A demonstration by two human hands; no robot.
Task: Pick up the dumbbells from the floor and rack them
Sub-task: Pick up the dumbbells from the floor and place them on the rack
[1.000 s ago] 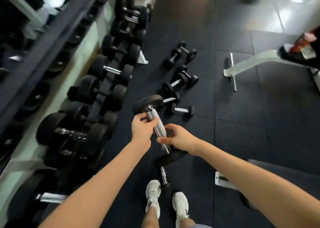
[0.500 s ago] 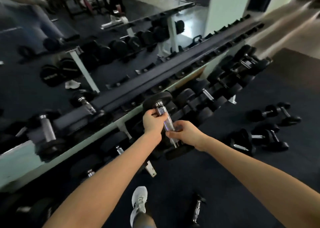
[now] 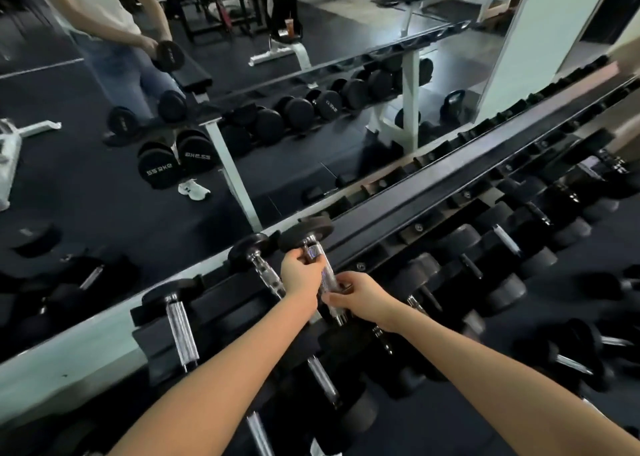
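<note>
up at the rack (image 3: 433, 210), both hands hold one dumbbell (image 3: 306, 234) by its chrome handle, tilted, its far head beside the top rail. the left hand (image 3: 299, 275) wraps the handle's far end; the right hand (image 3: 360, 298) pinches its near end. other dumbbells (image 3: 571, 348) lie on the floor.

Centre: black round rubber-headed dumbbell (image 3: 306, 234), its bright chrome handle finely cross-hatched where it shows between the fingers (image 3: 337, 297). Beyond the fingers: matte black steel rack rail (image 3: 450, 192). Left of the fingers: pale mint-green wall strip (image 3: 69, 369). Right of the fingers: racked black dumbbells (image 3: 460, 241) with silver handles. Below the fingers: dark charcoal rubber floor (image 3: 433, 428). Far left: mirrored black dumbbell heads (image 3: 159, 170) with white lettering.
</note>
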